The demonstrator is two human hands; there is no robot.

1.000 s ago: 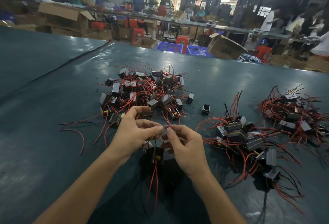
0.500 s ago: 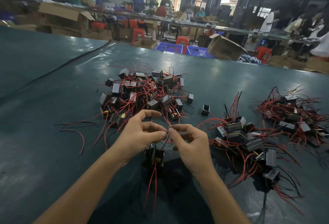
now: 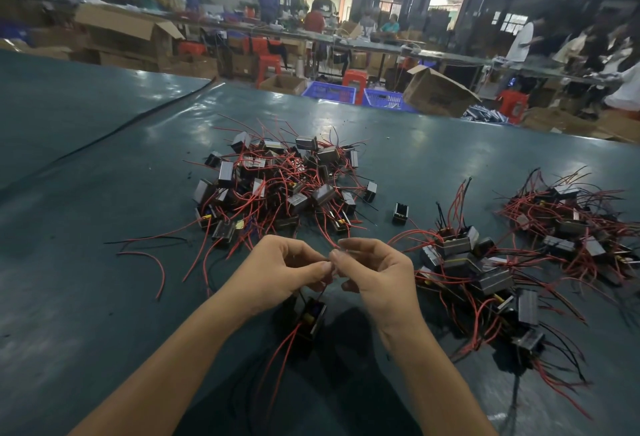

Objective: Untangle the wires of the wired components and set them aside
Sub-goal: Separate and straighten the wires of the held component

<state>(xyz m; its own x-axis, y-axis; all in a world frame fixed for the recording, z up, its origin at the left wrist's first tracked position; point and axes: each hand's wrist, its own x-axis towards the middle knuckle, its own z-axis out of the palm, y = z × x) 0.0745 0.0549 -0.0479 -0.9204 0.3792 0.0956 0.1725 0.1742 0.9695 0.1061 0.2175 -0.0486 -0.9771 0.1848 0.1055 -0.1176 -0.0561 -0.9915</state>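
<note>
Workshop hall, cartons and other benches at the back; I'm at a dark teal glossy table mat (image 3: 104, 314). Both hands are raised with fingertips meeting. My left hand (image 3: 282, 272) and right hand (image 3: 381, 279) are each closed thumb-to-finger in a pinch on something thin between them, presumably a lead. It's blurred there, so I can't tell which lead or what colour. One small black box-shaped component (image 3: 311, 319) hangs just below my fingers, and I can't tell if it clears the mat. Its red trailing wires (image 3: 284, 345) run down towards me. Beyond my fingertips is the big tangled heap of black components and red wires (image 3: 277, 186). Just right of my right hand is a looser pile of the same parts (image 3: 467, 272), probably the done ones, with another pile (image 3: 571, 224) further right. A lone black component (image 3: 400, 213) sits between the heap and the near pile, and a loose curved red wire (image 3: 156, 262) lies well left of my left hand. Handling guess: the part is light, with all the mass in the body. The leads look thin, soft and a bit springy, so they'll snag rather than slide. The weak point is likely where each lead enters the body, so no yanking. I'd pinch close to the crossing, feed slack through, and steady the body if it swings. When it's free, I'd lift it by the body, not by the wire ends.
</note>
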